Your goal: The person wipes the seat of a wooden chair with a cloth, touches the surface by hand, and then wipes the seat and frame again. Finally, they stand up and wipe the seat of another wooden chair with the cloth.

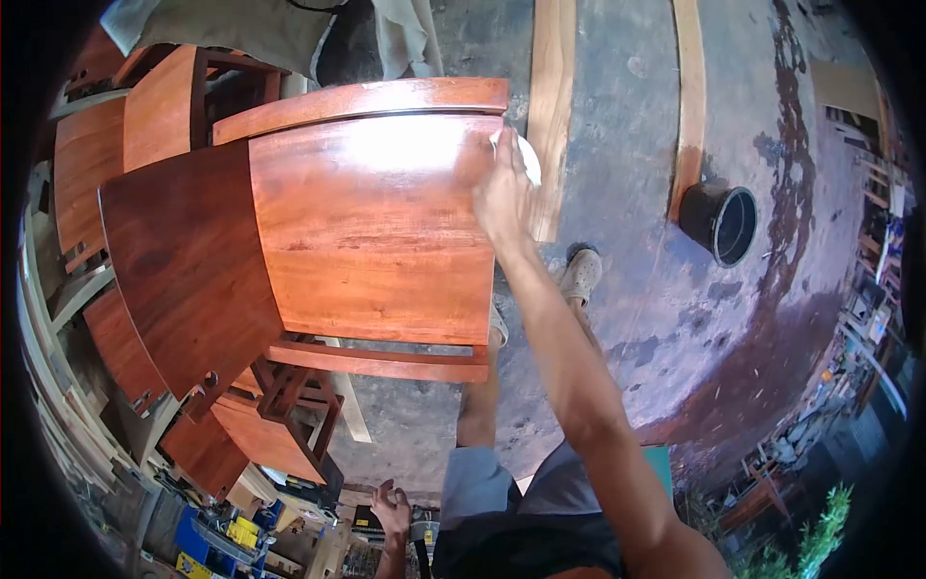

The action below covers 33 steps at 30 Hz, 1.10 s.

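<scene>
A glossy reddish-brown wooden chair (376, 241) fills the middle of the head view, its broad seat panel facing up and its curved backrest (188, 261) to the left. My right hand (503, 193) is at the far right corner of the seat, fingers closed on a white cloth (530, 162) at the edge. Part of the cloth is hidden under the fingers. Low in the view, my left hand (391, 509) hangs away from the chair, loosely curled with fingers apart and nothing in it.
Several similar wooden chairs (164, 106) stand to the left. Two wooden boards (553, 116) lie on the concrete floor beyond the seat. A black bucket (719, 222) sits at right, near a wet streak (789, 193). Tools and blue boxes (207, 540) are at lower left.
</scene>
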Motion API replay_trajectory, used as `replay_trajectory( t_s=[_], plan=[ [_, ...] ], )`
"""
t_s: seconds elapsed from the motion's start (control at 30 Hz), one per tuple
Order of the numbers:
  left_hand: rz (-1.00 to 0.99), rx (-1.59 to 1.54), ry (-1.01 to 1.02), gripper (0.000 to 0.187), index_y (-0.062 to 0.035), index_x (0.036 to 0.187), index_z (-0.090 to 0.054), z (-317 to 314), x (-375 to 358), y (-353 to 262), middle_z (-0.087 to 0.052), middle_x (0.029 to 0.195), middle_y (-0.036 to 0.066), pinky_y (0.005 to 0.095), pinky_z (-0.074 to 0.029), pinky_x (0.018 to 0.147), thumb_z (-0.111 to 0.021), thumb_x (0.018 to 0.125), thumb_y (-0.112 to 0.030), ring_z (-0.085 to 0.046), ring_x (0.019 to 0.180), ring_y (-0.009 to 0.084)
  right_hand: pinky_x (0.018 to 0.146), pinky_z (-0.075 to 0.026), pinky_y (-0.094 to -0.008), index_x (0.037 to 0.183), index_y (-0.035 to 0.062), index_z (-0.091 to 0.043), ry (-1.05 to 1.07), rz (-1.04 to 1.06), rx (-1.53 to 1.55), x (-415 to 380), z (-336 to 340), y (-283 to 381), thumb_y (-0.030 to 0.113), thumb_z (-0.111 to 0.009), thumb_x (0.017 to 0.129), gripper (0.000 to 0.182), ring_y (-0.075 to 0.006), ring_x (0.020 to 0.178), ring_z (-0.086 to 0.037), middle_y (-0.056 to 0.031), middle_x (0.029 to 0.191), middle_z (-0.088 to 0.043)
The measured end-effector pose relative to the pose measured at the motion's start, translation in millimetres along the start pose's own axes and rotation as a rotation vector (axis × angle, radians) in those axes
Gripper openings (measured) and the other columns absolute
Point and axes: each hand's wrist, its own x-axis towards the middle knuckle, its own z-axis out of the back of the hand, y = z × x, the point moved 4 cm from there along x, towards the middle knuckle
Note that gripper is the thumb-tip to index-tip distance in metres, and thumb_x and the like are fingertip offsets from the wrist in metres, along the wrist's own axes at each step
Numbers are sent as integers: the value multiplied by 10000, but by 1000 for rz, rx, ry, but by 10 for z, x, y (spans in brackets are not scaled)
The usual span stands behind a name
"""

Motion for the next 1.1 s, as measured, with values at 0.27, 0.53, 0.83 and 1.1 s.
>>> replay_trajectory(
  t_s=[0.27, 0.53, 0.83, 1.1],
  plan=[
    [-82, -79, 7, 315, 3, 1142, -653, 78, 108, 48, -688, 1006, 212, 477, -497, 894, -644, 840, -86, -648, 976, 384, 1182, -331, -467, 1449, -158, -324, 63, 41, -78, -117, 81, 22, -74, -488, 859, 618, -446, 1379, -418, -356, 1464, -411],
    [-69, 12, -13, 319, -14, 1167, -642, 171, 149, 74, -689, 987, 190, 460, -506, 845, -619, 858, -90, -645, 916, 370, 1195, -321, -454, 1453, -156, -319, 110, 27, -108, 30, 88, 44, -96, -428, 857, 609, -431, 1392, -410, -351, 1483, -388],
    [-19, -29, 141, 328, -9, 1190, -633, 242, 79, -16, -698, 950, 178, 406, -528, 844, -590, 895, -146, -681, 915, 312, 1196, -313, -465, 1461, -152, -297, 186, 3, -98, -177, 182, 57, -72, -413, 888, 590, -464, 1386, -398, -344, 1506, -358],
    [5, -11, 109, 320, -5, 1185, -640, 312, 118, 125, -709, 951, 176, 371, -538, 821, -599, 900, -145, -695, 907, 256, 1214, -286, -425, 1456, -137, -329, 165, -37, 5, -425, 215, 57, -66, -468, 874, 603, -429, 1399, -395, -325, 1477, -414]
  ],
)
